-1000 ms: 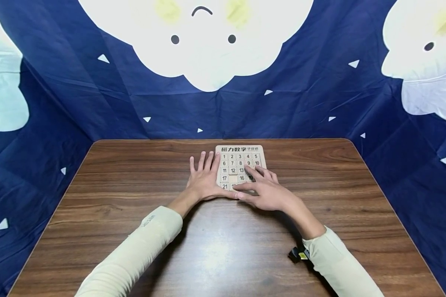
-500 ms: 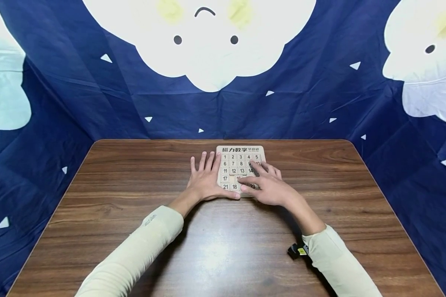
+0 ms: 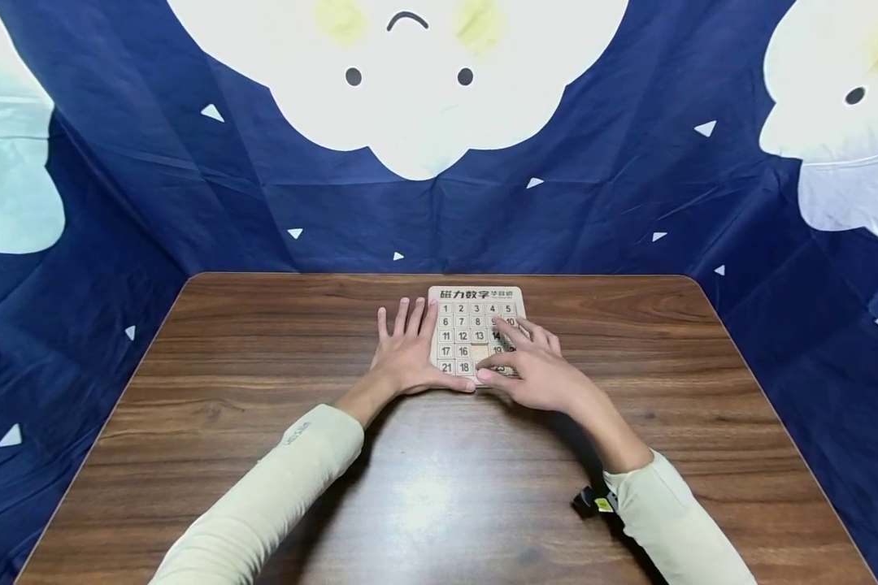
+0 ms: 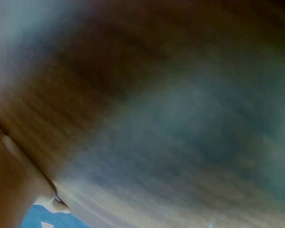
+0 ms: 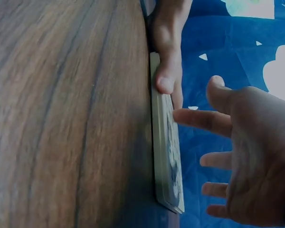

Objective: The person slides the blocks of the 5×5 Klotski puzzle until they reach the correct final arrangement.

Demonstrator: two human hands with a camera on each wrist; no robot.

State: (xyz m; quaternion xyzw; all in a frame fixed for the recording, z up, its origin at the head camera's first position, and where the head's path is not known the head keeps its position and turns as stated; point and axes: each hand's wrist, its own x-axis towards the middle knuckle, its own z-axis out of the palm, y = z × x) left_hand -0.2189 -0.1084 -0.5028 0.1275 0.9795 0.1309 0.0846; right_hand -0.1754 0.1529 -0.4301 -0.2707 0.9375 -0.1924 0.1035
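Note:
A pale wooden number slide puzzle (image 3: 475, 294) lies near the table's far edge in the head view, its numbered tiles in rows. Tile 16 (image 3: 463, 352) sits under tile 12, and a bare gap (image 3: 479, 353) shows below tile 13. My left hand (image 3: 406, 349) rests with fingers spread along the puzzle's left side, thumb along its near edge. Over the right part hovers my right hand (image 3: 537, 370), hiding several tiles, its fingers loosely bent. From the right wrist, the index fingertip (image 5: 180, 115) is right at the board's face and the thumb is raised.
The brown wood-grain table (image 3: 263, 349) carries the puzzle. Behind and beside it hangs a dark blue cloth (image 3: 322, 203) with white clouds. A small black device (image 3: 585, 502) is at the right sleeve. The left wrist view is mostly blurred table.
Tile 16 has slid left by one place, so the gap now lies below 13 instead of 12. My right hand shifted slightly up and right; the left stays in place.

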